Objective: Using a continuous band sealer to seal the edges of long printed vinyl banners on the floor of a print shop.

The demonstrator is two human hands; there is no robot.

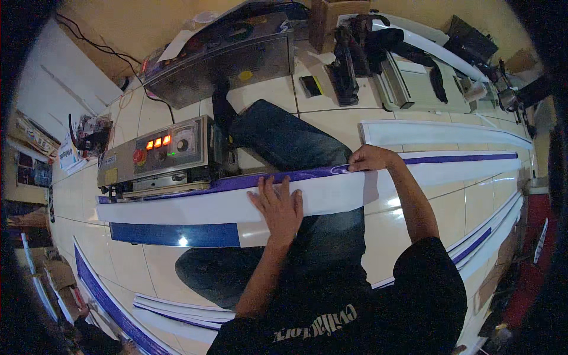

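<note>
A long white plastic strip with a purple edge lies across my lap and the tiled floor, its left end at a metal sealing machine. My left hand lies flat on the white strip, fingers spread. My right hand pinches the strip's purple top edge a little to the right. A blue band shows on the strip's lower left part.
A larger steel machine stands behind the sealer. More white and purple strips lie on the floor to the right and a stack of strips at the lower left. Black tools and boxes sit at the back.
</note>
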